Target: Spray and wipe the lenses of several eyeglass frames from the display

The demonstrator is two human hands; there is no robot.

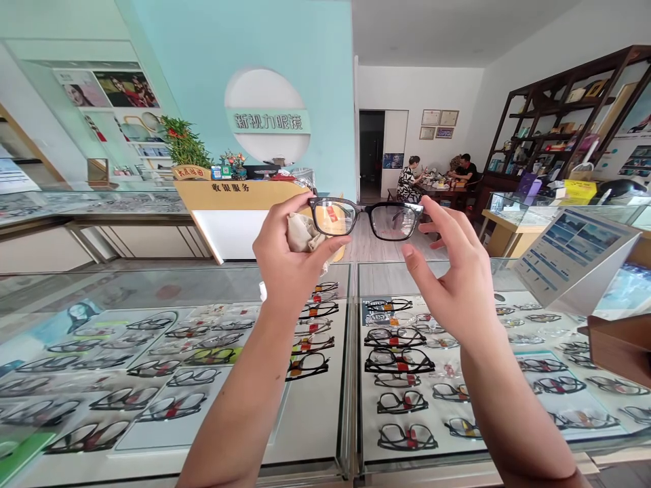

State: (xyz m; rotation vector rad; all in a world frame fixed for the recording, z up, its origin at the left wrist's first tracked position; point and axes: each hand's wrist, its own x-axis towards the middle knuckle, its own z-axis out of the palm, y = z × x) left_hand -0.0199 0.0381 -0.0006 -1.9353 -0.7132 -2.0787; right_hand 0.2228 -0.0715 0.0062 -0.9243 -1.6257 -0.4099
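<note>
Forearms (239, 400) rise over the case (315, 427), the glasses (364, 209) level between the fingertips, left hand (285, 254) pinching one end beside a palmed cloth (302, 234), right hand (458, 285) spread, index tip at the other corner, apparently to leave the lenses (394, 222) clear.

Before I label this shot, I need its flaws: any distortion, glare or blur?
Head view: wide-angle distortion seems to slant the wooden shelf; reflections show on the glass counter; the held glasses look fairly sharp; far framed sheets are unreadable.
</note>
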